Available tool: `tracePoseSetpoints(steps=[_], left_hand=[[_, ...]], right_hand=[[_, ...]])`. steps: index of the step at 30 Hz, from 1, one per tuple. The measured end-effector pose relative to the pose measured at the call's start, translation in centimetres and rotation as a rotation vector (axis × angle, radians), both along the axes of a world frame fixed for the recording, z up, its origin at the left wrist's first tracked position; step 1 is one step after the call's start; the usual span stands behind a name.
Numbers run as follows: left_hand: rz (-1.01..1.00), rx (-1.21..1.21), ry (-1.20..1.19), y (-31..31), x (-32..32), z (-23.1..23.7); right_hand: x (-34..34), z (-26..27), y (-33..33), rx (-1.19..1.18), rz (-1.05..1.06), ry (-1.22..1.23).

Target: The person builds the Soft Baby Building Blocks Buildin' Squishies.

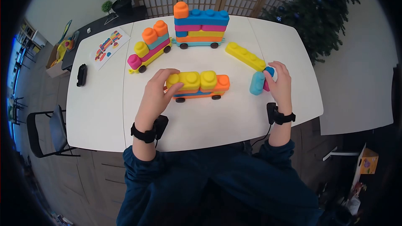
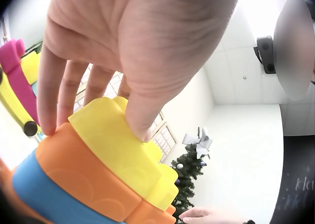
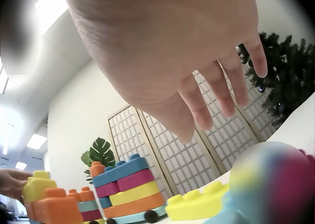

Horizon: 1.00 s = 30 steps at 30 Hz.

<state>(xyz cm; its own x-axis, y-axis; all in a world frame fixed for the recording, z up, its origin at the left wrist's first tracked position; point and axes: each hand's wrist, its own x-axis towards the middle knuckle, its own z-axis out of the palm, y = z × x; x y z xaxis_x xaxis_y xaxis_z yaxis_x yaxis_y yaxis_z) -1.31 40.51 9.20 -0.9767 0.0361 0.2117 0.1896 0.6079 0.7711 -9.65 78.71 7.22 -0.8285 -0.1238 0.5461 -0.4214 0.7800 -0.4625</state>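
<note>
In the head view my left hand (image 1: 157, 94) grips the left end of a yellow block (image 1: 189, 80) atop a wheeled car of orange and blue blocks. A square yellow block (image 1: 208, 80) and an orange one (image 1: 222, 83) sit to its right. The left wrist view shows the thumb and fingers (image 2: 47, 111) on either side of the yellow block (image 2: 115, 145). My right hand (image 1: 281, 86), fingers extended, is over loose blocks: light blue (image 1: 256, 83), dark blue (image 1: 270, 71) and pink (image 1: 266, 86). The right wrist view shows nothing between its fingers (image 3: 202, 118).
A tall block car (image 1: 201, 34) stands at the back, with a smaller one (image 1: 151, 47) to its left. A long yellow block (image 1: 245, 56) lies right of centre. On the white table's (image 1: 100, 117) left side are a printed sheet (image 1: 99, 60) and a black case (image 1: 81, 75).
</note>
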Motion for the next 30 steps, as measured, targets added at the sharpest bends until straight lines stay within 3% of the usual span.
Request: tracePoseSetpoints(steps=[2, 8, 12, 14, 15, 17, 18, 20, 21, 23, 30], left_hand=[[0.002, 0.002, 0.009, 0.0, 0.0, 0.0], [0.014, -0.002, -0.013, 0.0, 0.0, 0.1], [0.009, 0.008, -0.017, 0.0, 0.0, 0.0], [0.013, 0.004, -0.021, 0.0, 0.0, 0.0], [0.015, 0.003, -0.021, 0.1, 0.0, 0.0], [0.013, 0.001, -0.025, 0.2, 0.1, 0.1], [0.012, 0.006, -0.025, 0.2, 0.1, 0.2], [0.013, 0.012, -0.025, 0.2, 0.1, 0.2], [0.011, 0.017, -0.022, 0.2, 0.1, 0.2], [0.013, 0.02, -0.018, 0.1, 0.2, 0.1], [0.006, 0.041, -0.017, 0.1, 0.1, 0.0]], right_hand=[[-1.0, -1.1, 2.3, 0.214, -0.196, -0.028], [-5.4, -4.7, 5.6, 0.314, -0.279, -0.414], [-5.1, -4.6, 5.4, 0.302, -0.269, -0.325], [-4.6, -3.4, 4.7, 0.07, -0.252, -0.076], [-4.1, -2.0, 3.6, 0.07, -0.252, -0.076], [-2.8, 0.4, 1.1, -0.207, -0.017, -0.037], [-2.3, 1.1, -0.2, -0.208, -0.02, -0.038], [-1.3, 1.9, -2.7, -0.381, 0.384, -0.253], [-0.8, 1.8, -3.9, -0.381, 0.385, -0.252], [-0.2, 1.7, -6.2, -0.334, 0.593, -0.309], [0.1, 1.3, -8.6, -0.228, 0.636, -0.398]])
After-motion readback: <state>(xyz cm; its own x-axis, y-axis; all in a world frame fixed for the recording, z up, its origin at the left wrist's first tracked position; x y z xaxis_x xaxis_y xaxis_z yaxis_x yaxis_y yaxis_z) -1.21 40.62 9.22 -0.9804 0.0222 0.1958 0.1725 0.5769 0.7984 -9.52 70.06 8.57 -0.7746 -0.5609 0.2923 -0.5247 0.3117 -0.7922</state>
